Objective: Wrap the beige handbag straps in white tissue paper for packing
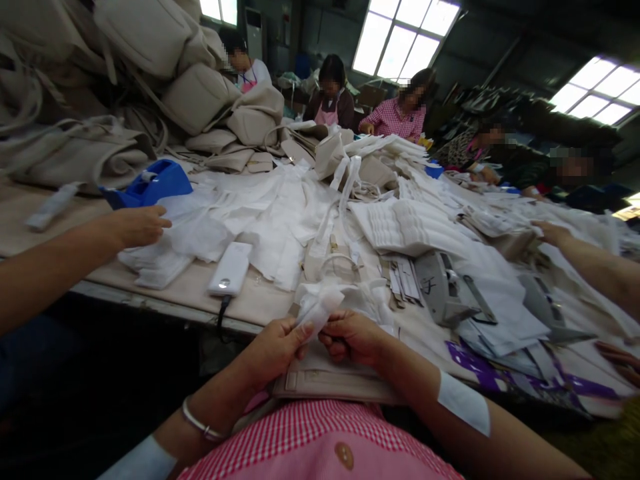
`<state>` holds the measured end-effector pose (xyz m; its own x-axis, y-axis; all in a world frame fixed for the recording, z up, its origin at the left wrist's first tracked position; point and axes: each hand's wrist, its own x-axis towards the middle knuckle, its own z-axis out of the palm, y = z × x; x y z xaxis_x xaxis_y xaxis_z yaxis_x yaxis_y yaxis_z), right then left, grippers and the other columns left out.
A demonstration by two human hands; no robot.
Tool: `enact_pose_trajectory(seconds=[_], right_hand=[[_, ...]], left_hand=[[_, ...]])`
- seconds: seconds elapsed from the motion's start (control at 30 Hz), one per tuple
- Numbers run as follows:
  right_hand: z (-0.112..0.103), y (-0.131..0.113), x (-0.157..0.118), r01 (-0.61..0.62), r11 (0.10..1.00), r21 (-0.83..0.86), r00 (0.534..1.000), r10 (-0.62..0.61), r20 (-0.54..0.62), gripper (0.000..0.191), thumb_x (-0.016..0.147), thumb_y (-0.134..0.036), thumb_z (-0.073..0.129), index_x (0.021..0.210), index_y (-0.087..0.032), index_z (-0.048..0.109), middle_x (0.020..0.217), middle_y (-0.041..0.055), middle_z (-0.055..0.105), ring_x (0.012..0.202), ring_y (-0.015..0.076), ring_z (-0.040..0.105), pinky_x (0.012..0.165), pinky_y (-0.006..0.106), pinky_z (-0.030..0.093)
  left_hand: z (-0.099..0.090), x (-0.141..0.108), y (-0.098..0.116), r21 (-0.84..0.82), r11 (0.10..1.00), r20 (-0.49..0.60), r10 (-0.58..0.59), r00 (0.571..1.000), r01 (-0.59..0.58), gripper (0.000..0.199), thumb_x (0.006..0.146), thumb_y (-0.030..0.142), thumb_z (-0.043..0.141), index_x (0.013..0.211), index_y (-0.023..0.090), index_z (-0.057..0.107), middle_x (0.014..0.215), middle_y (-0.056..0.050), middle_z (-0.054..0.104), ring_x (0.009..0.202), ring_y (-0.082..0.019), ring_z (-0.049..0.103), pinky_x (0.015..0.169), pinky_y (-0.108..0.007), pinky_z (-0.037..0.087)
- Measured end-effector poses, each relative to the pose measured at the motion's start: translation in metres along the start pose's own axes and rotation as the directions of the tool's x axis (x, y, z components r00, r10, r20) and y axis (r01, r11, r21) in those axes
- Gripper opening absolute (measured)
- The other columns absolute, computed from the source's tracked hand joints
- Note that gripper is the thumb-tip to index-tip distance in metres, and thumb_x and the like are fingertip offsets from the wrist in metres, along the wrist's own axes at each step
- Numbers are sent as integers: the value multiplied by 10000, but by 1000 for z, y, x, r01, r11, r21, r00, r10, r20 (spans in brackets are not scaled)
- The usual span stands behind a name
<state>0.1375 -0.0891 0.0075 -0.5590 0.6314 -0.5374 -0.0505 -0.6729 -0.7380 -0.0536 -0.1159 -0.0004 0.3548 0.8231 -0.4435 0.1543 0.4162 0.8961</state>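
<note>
While clamping a white strip (319, 308) between the thumb and fingers of the left hand (280, 347), curling the right hand (357, 337) in against its right edge. Bunching the right fingertips close together there, but not being able to tell whether pinching the strip or only touching it. Holding the strip over a beige bag (340, 383), seeing this lying at the near edge of the table (267, 308), right in front of a pink apron (300, 440). Wearing a bracelet (199, 427) on the left wrist and a white patch (464, 402) on the right forearm. Noticing a white power bank (231, 267) lying to the left of the strip, with a cable (223, 310) hanging over the edge. Seeing white sheets (273, 230) spreading beyond it, with a blue dispenser (155, 187) standing farther left. Seeing a co-worker's hand (137, 227) reaching in just before this dispenser, and another person's hand (553, 233) reaching in from the far right. Finding a grey dispenser (443, 293) standing to the right, near a foam stack (400, 225). Looking across at beige bags (195, 97) heaping up at the back left.
</note>
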Motion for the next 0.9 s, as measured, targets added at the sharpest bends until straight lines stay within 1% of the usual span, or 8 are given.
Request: enact_pose_trajectory(seconds=[0.1,0.17,0.27,0.37,0.5,0.63,0.8,0.9], right_hand=[[3,-5,-8,64,983,-171,998,-68,-16,260,778,-394,671,865,-152,632,646,-35,569,375,38,422,348,178,243],[4,-8,-15,52,953,-298,995,-76,-69,279,797,-428,649,869,-159,634,678,-19,608,381,48,453,342,177,254],[4,-11,-21,-20,887,-462,973,-89,-214,271,789,-427,644,753,-159,623,602,-20,602,357,51,431,337,180,263],[3,-9,-17,-7,854,-520,956,-147,-255,241,788,-381,626,689,-161,629,537,-32,566,344,45,386,337,183,256],[2,-5,-3,38,871,-489,967,-155,-201,203,793,-349,614,710,-167,646,539,-37,562,355,48,383,343,185,263],[1,-7,3,53,809,-586,975,-168,-143,194,823,-322,593,742,-157,654,566,-30,576,369,46,401,357,180,279],[-1,-20,-28,87,670,-737,962,-248,-112,240,861,-315,582,1043,-167,632,632,-27,577,462,87,498,430,201,383],[3,-33,-55,254,486,-836,942,-319,101,552,752,-328,748,1242,-182,540,955,50,642,752,147,602,644,257,500]], left_hand=[[-2,-1,0,-50,999,38,14,999,-12,541,829,667,491,838,139,609,572,32,500,387,-66,324,365,-205,188],[-2,-2,0,-64,998,47,21,999,-18,548,824,669,497,827,133,611,570,29,495,392,-67,325,368,-203,189],[-2,-3,1,-65,998,56,30,998,-26,529,829,654,508,765,136,596,557,22,496,401,-70,345,375,-198,219],[-1,-4,1,-75,997,79,37,996,-32,516,845,636,500,755,137,601,558,18,506,397,-68,354,374,-198,233],[-1,-3,0,-116,992,90,54,995,-43,522,866,626,468,860,129,629,592,18,511,392,-66,348,359,-198,243],[-3,-3,-2,-113,993,83,49,995,-39,503,868,621,468,887,141,618,600,22,524,389,-62,342,354,-189,245],[-4,-3,-2,-80,997,23,9,1000,-7,528,835,659,479,772,145,581,586,3,572,373,-67,355,358,-202,240],[-4,-2,-1,-55,999,27,4,1000,-2,554,823,679,473,734,144,585,571,4,566,379,-73,359,371,-213,236]])
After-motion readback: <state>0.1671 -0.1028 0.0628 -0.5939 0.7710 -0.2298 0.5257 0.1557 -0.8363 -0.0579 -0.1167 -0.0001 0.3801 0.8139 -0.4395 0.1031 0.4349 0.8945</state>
